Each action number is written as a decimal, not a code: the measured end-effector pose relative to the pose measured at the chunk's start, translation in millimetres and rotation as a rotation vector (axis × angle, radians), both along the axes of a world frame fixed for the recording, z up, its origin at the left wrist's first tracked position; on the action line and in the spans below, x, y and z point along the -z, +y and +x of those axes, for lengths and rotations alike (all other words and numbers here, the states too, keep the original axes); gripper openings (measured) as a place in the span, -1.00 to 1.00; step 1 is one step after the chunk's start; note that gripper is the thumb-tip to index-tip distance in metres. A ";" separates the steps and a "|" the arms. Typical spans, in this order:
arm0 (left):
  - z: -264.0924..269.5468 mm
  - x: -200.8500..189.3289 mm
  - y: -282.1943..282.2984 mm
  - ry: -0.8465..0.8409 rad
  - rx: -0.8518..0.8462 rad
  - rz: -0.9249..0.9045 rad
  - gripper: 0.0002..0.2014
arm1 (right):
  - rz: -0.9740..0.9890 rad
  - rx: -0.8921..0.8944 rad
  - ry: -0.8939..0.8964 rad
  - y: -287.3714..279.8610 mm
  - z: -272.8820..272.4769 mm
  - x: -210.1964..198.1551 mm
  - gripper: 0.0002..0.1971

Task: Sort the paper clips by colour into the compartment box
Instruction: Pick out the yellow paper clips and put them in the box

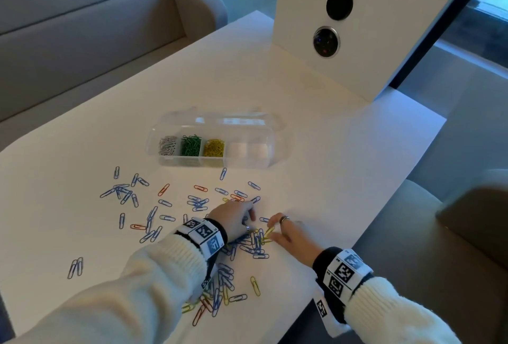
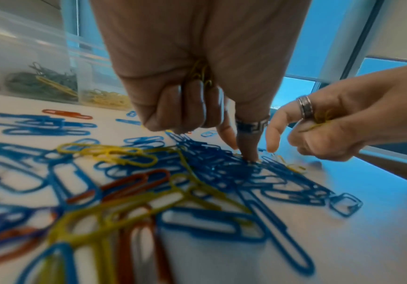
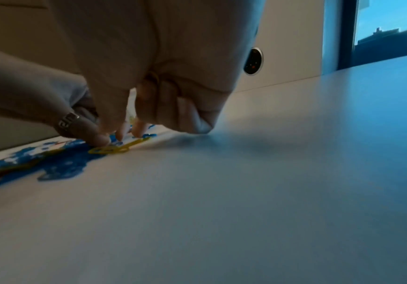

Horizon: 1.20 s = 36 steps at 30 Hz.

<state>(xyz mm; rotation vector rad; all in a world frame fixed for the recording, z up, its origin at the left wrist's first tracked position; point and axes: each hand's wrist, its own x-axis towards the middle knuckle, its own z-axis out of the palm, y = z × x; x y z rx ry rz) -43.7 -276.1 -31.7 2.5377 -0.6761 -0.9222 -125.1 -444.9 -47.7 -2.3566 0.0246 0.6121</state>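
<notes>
Loose blue clips (image 1: pixel 125 195) lie scattered at nine o'clock on the desk (image 1: pixel 316 129). The left hand (image 1: pixel 233 218) clenches yellow clips (image 2: pixel 201 74) in its palm, one finger pressing the central heap. At three o'clock of it, the right hand (image 1: pixel 292 233) pinches a yellow clip (image 1: pixel 268 232). The compartment box (image 1: pixel 217 141) sits at twelve, well apart; bare desk runs to the right edge.
</notes>
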 end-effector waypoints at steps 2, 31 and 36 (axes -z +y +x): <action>-1.8 0.6 -1.5 -0.048 0.024 0.020 -0.84 | -0.063 -0.002 -0.002 0.8 0.1 0.3 -0.74; -3.3 -58.7 81.3 1.321 -0.661 -1.354 -0.87 | 1.316 0.701 0.176 66.1 0.4 -66.2 -0.68; -16.2 -57.8 105.6 1.330 -0.705 -1.247 -0.86 | 1.394 0.712 0.203 86.8 -9.9 -62.9 -0.77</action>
